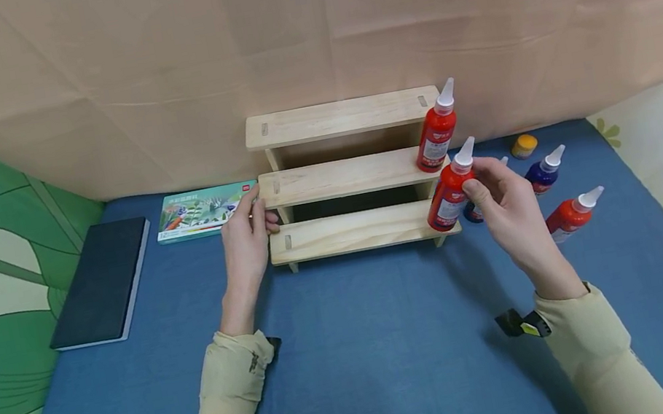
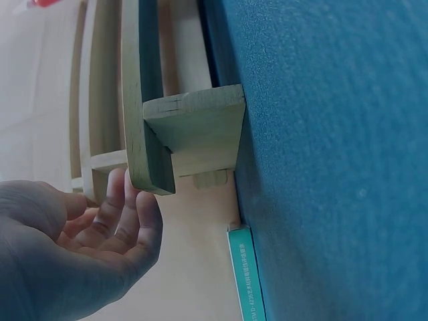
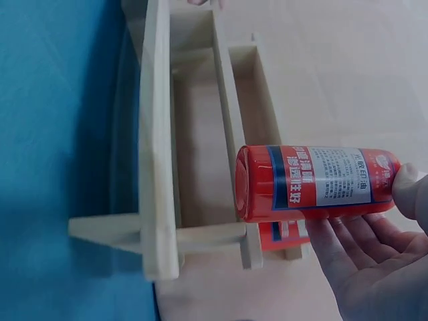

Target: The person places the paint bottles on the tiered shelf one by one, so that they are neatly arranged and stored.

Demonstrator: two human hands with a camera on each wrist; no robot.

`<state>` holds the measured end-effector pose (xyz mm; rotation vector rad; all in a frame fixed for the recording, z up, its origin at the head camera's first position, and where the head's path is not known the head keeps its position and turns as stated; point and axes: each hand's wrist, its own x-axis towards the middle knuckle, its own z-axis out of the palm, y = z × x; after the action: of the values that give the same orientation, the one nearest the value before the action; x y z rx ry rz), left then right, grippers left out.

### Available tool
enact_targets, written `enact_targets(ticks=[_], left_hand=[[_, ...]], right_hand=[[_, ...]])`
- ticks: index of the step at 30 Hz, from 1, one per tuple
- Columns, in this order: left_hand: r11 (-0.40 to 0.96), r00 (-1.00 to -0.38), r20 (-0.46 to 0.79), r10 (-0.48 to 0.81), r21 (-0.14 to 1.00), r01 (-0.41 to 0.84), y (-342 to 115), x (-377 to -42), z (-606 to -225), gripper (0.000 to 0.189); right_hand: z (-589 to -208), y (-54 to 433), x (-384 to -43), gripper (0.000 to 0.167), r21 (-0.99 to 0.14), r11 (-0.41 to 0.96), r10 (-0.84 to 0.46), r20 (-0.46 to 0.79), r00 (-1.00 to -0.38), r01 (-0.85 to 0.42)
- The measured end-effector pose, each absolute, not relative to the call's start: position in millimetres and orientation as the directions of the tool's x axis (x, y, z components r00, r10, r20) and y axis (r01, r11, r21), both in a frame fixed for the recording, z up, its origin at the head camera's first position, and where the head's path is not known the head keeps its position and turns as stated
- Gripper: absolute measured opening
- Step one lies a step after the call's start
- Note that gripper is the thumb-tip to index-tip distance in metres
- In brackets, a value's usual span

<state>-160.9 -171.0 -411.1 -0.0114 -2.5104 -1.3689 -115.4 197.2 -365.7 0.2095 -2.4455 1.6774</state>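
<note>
A light wooden three-tier shelf [image 1: 353,177] stands against the draped backdrop. My left hand [image 1: 246,237] grips the left end of its middle tier, with thumb and fingertips about the board's end [image 2: 97,190]. In my right hand [image 1: 509,213], a red bottle [image 1: 451,195] with a white pointed cap is pinched between thumb and fingers near its top. The bottle is tilted over the right end of the lowest tier; whether its base [image 3: 251,184] touches the board I cannot tell. Another red bottle [image 1: 436,137] stands on the middle tier's right end.
Right of the shelf are a blue bottle [image 1: 545,173], a red bottle [image 1: 566,217] and a small yellow-topped container [image 1: 523,146]. A dark bottle [image 1: 472,213] is partly hidden by my right hand. At left lie a green box [image 1: 199,212] and a dark book [image 1: 102,284].
</note>
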Motion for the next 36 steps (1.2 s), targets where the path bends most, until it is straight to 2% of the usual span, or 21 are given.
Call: enact_targets(ticks=[20, 36], left_hand=[[0.550, -0.957, 0.261, -0.126, 0.822, 0.152, -171, -161, -412, 0.041], [0.537, -0.961, 0.243, -0.133, 0.833, 0.136, -172, -161, -412, 0.042]], right_hand=[[-342, 127, -168, 0.039, -0.924, 0.222, -0.043, 0.311, -0.949, -0.313], [-346, 98, -195, 0.039, -0.925, 0.175, -0.013, 0.340, -0.940, -0.337]])
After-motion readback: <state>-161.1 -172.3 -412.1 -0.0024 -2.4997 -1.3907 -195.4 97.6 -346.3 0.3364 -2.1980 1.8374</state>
